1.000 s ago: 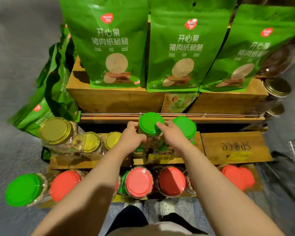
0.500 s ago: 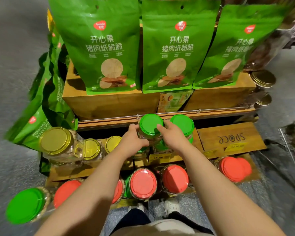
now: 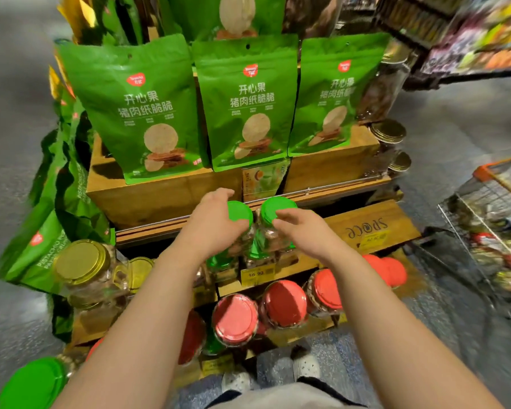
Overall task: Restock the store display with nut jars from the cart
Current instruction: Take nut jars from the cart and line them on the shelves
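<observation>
From the head view, two green-lidded nut jars stand upright side by side on the middle shelf of the wooden display, right under the hands. The left hand curls over the left jar, gripping it by lid and shoulder; the right hand touches the right jar at its lid edge with loose fingers, not clamped. Both jars are clear plastic, nuts showing through. The wire cart stands well off to the right, so the right hand is likely nearer for the next jar.
</observation>
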The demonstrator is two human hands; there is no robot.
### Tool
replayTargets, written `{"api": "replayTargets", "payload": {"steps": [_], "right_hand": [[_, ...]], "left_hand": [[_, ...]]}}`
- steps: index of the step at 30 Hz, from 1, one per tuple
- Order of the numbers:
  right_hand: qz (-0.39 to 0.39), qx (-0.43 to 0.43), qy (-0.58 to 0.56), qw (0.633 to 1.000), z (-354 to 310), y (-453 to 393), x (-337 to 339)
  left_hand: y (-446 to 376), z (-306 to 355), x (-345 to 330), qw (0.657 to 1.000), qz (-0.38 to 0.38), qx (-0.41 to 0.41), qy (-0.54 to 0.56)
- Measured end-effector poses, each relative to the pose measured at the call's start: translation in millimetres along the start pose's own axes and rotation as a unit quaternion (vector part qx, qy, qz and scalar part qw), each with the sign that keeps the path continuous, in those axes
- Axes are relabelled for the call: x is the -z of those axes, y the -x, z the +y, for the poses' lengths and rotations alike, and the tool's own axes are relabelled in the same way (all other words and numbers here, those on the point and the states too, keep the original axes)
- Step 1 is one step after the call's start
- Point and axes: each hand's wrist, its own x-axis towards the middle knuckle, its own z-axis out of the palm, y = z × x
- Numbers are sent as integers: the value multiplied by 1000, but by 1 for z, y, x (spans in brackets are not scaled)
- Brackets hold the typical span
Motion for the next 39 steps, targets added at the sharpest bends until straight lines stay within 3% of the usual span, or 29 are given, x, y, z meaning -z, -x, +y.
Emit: {"api": "replayTargets", "payload": {"steps": [10,21,34,39], "right_hand": [[85,-5,39,996,51,88,106],[161,-108,105,975,185,254,266],[258,-232,52,937,342,396,375],[279,-262,8,924,384,403,399]], "left_hand": [[30,127,-27,987,-20,-145,-69],[85,328,-165,928,-117,-318,-157],[134,518,-315,856,-211,-449,-142],[132,564,-345,851,-249,-452,-95]]}}
